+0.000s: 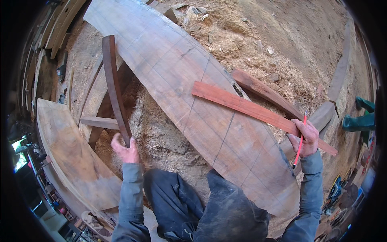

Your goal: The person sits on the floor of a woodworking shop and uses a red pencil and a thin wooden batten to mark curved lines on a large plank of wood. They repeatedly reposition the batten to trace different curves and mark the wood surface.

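My left hand (pixel 126 151) is closed around the lower end of a dark brown, slightly curved wooden strip (pixel 112 80), which points away from me. At the right, my right hand (pixel 308 137) grips a reddish wooden strip (pixel 242 107) near its right end. A red pencil (pixel 298 151) is held in the same hand, crossing the strip. Under the reddish strip lies a broad wooden plank (pixel 173 76), marked with several dark lines across its width. Its lower right end reaches close to my right forearm.
A second wide board (pixel 72 149) lies at the left. A short wooden crosspiece (pixel 99 122) touches the dark strip. Beyond the plank are a reddish beam (pixel 264 92) and wood shavings (pixel 250 52) on the ground. Another person's green boots (pixel 358 121) stand at the far right.
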Motion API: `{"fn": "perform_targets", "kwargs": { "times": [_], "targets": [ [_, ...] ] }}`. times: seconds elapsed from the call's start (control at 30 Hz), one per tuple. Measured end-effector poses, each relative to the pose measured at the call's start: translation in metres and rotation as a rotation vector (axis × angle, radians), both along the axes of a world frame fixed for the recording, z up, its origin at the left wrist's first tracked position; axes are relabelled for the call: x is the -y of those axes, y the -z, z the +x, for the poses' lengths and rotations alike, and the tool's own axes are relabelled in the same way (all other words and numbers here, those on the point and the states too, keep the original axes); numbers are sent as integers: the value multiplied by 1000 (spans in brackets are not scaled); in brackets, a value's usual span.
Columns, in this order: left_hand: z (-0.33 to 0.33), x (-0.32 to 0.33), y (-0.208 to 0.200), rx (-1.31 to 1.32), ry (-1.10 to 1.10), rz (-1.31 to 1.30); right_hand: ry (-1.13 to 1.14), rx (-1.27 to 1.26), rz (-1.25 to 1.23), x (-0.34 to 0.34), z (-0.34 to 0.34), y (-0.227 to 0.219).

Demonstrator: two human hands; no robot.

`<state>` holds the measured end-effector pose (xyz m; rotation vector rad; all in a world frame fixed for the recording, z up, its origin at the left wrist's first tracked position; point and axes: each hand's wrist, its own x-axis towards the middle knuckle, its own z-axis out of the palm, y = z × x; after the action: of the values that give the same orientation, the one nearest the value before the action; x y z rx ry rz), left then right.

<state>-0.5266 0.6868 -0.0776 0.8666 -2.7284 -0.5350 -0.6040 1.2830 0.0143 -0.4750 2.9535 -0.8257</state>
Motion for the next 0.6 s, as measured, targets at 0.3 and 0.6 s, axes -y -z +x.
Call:
{"fn": "perform_targets", "kwargs": {
  "times": [0.3, 0.6],
  "targets": [
    [-97, -189, -107, 63, 1020, 50, -3, -2, 32, 2, 2, -10],
    [-111, -215, -87, 93, 1009, -78, 46, -10, 1, 2, 5, -2]
  ]
}}
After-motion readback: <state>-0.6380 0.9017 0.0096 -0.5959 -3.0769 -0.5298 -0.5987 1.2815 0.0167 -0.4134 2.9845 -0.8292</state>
